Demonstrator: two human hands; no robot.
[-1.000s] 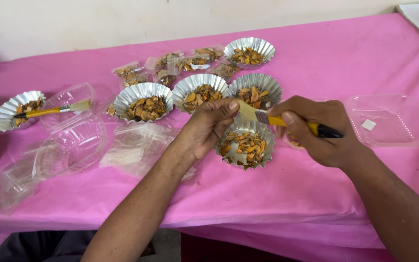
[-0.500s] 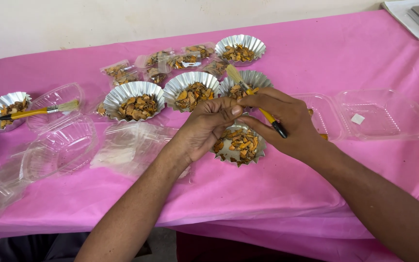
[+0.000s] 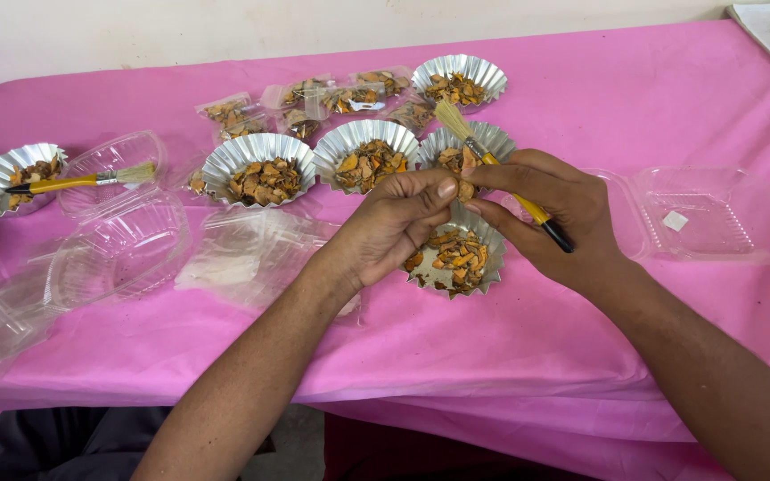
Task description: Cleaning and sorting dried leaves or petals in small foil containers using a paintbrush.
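My left hand (image 3: 398, 227) pinches a small orange-brown piece (image 3: 465, 189) above a fluted foil cup (image 3: 454, 258) filled with similar dried pieces. My right hand (image 3: 554, 214) also touches that piece with its fingertips and carries a yellow-handled brush (image 3: 492, 160), its bristles pointing up and away. Both hands meet over the foil cup near the table's front middle.
Several more foil cups of dried pieces (image 3: 258, 169) stand behind on the pink tablecloth (image 3: 492, 356). Small plastic bags (image 3: 225, 114) lie at the back. Clear plastic containers sit left (image 3: 118, 240) and right (image 3: 715, 214). A second brush (image 3: 73, 183) rests on a far-left cup.
The brush swung from pointing left over the cup to bristles upward. Both hands rose a little and closed together on one piece above the cup.
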